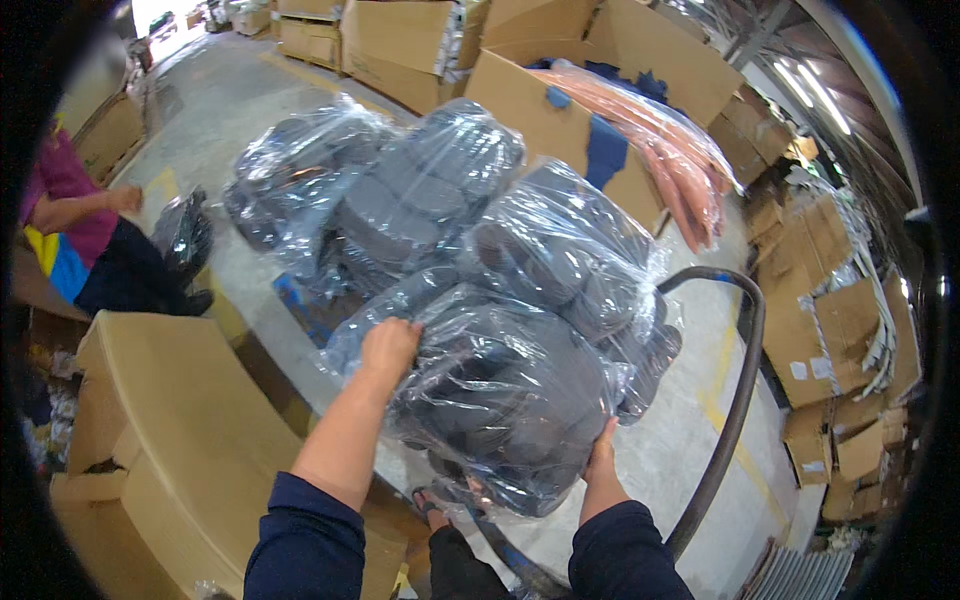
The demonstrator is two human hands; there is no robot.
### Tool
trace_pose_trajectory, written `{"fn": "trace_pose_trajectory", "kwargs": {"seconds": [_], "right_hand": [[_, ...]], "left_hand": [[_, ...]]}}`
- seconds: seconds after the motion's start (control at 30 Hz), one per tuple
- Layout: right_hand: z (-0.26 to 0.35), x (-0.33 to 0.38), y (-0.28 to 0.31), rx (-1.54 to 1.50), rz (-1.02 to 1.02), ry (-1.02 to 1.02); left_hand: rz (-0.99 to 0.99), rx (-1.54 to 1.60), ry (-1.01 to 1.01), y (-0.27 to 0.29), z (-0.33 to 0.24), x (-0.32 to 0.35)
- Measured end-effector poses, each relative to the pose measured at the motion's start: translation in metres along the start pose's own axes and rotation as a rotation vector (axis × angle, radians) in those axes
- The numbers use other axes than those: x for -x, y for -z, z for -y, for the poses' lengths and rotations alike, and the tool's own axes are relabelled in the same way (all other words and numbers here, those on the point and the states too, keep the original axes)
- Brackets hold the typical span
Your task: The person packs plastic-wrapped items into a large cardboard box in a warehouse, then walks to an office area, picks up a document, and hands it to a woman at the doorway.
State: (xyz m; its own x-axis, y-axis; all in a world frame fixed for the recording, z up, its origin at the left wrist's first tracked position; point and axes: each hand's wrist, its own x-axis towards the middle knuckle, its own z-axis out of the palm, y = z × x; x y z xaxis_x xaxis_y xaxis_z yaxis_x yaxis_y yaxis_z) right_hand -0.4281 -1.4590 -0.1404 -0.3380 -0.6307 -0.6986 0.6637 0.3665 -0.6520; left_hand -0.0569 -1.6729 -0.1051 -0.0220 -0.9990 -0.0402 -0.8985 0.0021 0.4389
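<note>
A clear plastic bag [500, 390] packed with dark grey, rounded bundles is directly in front of me. Its left upper edge is in the closed fingers of my left hand [390, 350]. At its lower right side, my right hand [602, 455] grips the plastic, thumb up, with the other fingers mostly hidden. Behind it, another bag of grey rolls [560, 235] leans against the pile. Farther left lie more wrapped grey bundles [430, 185] and a similar clear bag [295, 175]. What exactly the grey contents are I cannot tell.
A bent dark tube handle [745, 390] curves along the right of the pile. A large cardboard box [190, 430] stands at lower left. At left is another person [85, 220] beside a dark bag [183, 232]. An open carton [530, 125] holds pink wrapped rolls [650, 130]. Cardboard stacks [830, 300] line the right.
</note>
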Motion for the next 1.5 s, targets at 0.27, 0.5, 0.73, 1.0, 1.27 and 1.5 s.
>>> {"fn": "trace_pose_trajectory", "kwargs": {"seconds": [0.27, 0.5, 0.73, 1.0, 1.27, 1.5], "right_hand": [[0.015, -0.002, -0.010, 0.521, -0.142, -0.180], [-0.007, 0.073, -0.184, 1.363, 0.297, 0.338], [-0.155, 0.324, -0.268, 1.265, 0.803, 0.334], [-0.361, 0.499, -0.242, 1.272, 0.962, 0.413], [-0.575, 0.523, -0.171, 1.657, 1.221, 0.133], [-0.589, 0.590, -0.122, 1.644, 2.514, 0.007]], "left_hand": [[0.128, 0.685, 0.158, 0.110, 0.026, 0.162], [-0.163, 1.389, 0.615, 0.191, 0.059, 0.404], [-0.647, 1.148, 0.500, 0.261, 0.166, 0.632], [-1.005, 0.952, 0.902, 0.295, 0.315, 0.822], [-0.909, 0.426, 1.294, 0.240, 0.468, 0.965], [-0.568, 0.007, 1.579, 0.152, 0.522, 0.996]]}}
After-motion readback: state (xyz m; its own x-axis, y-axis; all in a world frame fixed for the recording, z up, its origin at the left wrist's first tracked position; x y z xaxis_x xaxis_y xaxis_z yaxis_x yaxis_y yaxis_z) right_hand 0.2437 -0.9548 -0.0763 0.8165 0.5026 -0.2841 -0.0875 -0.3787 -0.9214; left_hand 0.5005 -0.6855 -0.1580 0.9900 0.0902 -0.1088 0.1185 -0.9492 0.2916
